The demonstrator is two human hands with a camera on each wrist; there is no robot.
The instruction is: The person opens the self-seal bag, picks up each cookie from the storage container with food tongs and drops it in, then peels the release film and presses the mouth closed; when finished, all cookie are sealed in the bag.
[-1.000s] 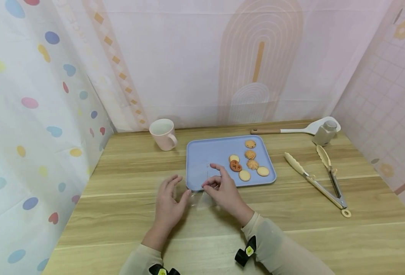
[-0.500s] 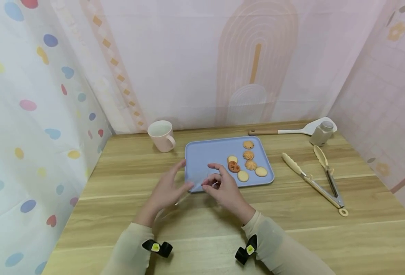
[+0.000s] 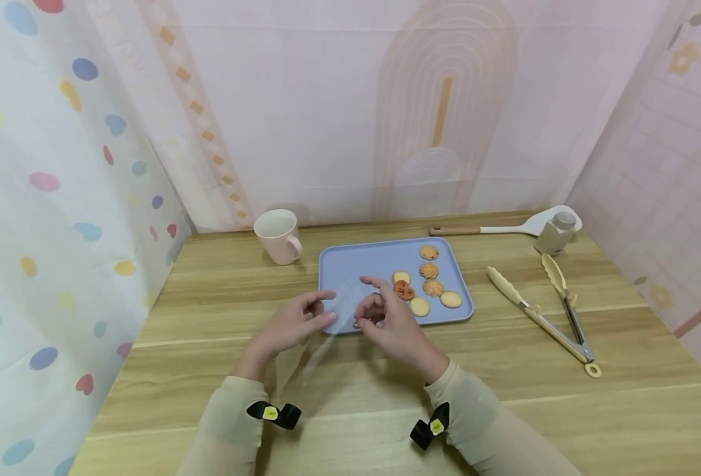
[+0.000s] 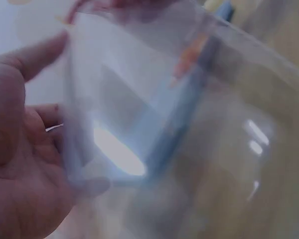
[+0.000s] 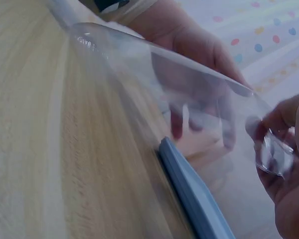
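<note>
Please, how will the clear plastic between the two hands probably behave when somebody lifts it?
The clear plastic is probably floppy, since it crumples where the right grip pinches it. It seems light for its size, as it looks like thin film with the tray showing through. Its bright reflections suggest a smooth, perhaps slippery surface.

A clear, glossy plastic film (image 4: 154, 119) slants above the table (image 3: 207, 317), overlapping the blue tray's (image 3: 362, 264) near left corner; its right end is bunched, its surface glinting.
</note>
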